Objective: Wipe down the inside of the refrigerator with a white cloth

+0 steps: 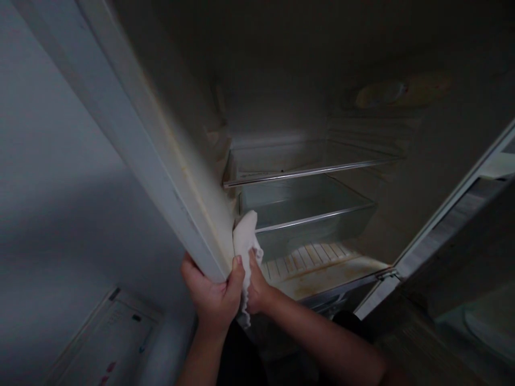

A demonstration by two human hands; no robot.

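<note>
An open fridge (pixel 177 155) with stained inner surfaces fills the middle of the view. My left hand (pixel 213 297) is wrapped round the lower front edge of its left side wall, thumb on the inner side. In my right hand (pixel 257 289) is a white cloth (pixel 244 236), which lies against the inner face of that same wall, close to my left thumb. The fingers of my right hand are partly hidden behind the cloth. Just right of the cloth, the lower glass shelf (pixel 314 219) spans the compartment.
An upper glass shelf (pixel 314 172) sits above the lower one. The ribbed fridge floor (pixel 309 262) has brownish stains. At right, the opened door (pixel 450 236) meets a hinge (pixel 388 274). A pale panel (pixel 108 338) stands at lower left. The upper interior is very dark.
</note>
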